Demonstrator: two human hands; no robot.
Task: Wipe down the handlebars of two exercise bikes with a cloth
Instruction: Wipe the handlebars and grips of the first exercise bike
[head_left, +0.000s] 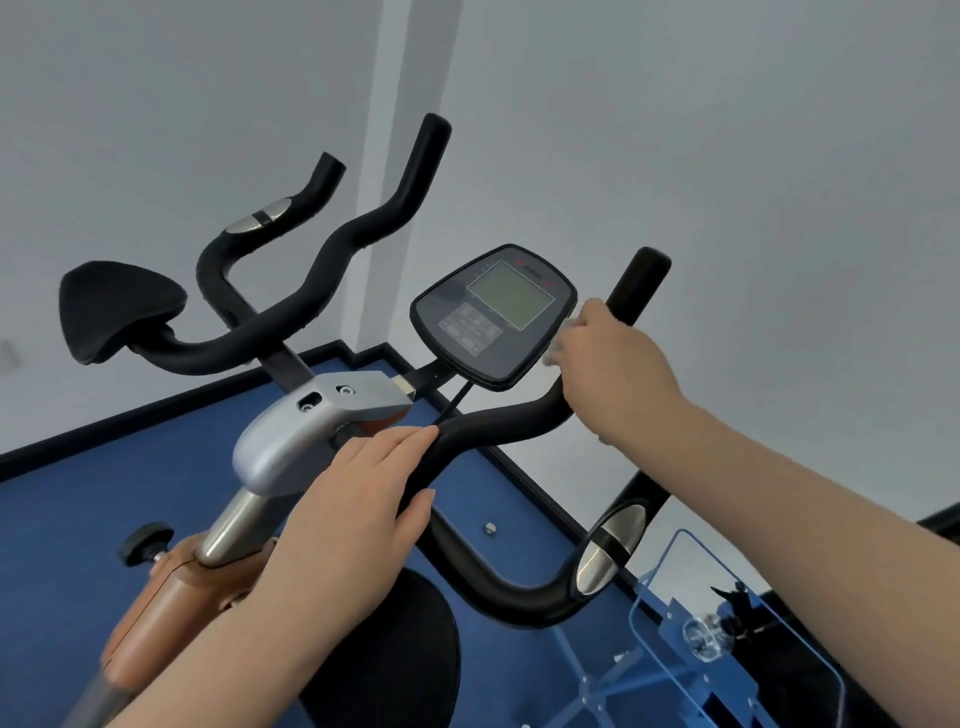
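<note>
- Landmark: console display (496, 317), mounted at the centre of the black foam-covered handlebar (498, 421); all places below are given from it.
- Right hand (613, 374) — just right of the console, fingers curled round the handlebar's rising right grip, a pale cloth (563, 338) bunched inside the fist.
- Left hand (363, 504) — below-left of the console, fingers straight and laid flat over the bar near the silver stem clamp (306, 431), thumb beneath; it steadies the bar and does not squeeze it.
- Cloth, handling (judged): light, soft, limp; best wrapped round the tube and slid along it, palm pressing.
- Handlebar, handling (judged): rigid tube, slightly yielding grippy foam — likely to drag on the cloth.
- Pulse sensor plate (608, 545), lower right of the console: smooth metal.
- Second handlebar loop (291, 312) with black pad (117, 317), left of the console; whether it belongs to a second bike cannot be told.
- Hidden: most of the cloth, the right fingertips, both saddles.
</note>
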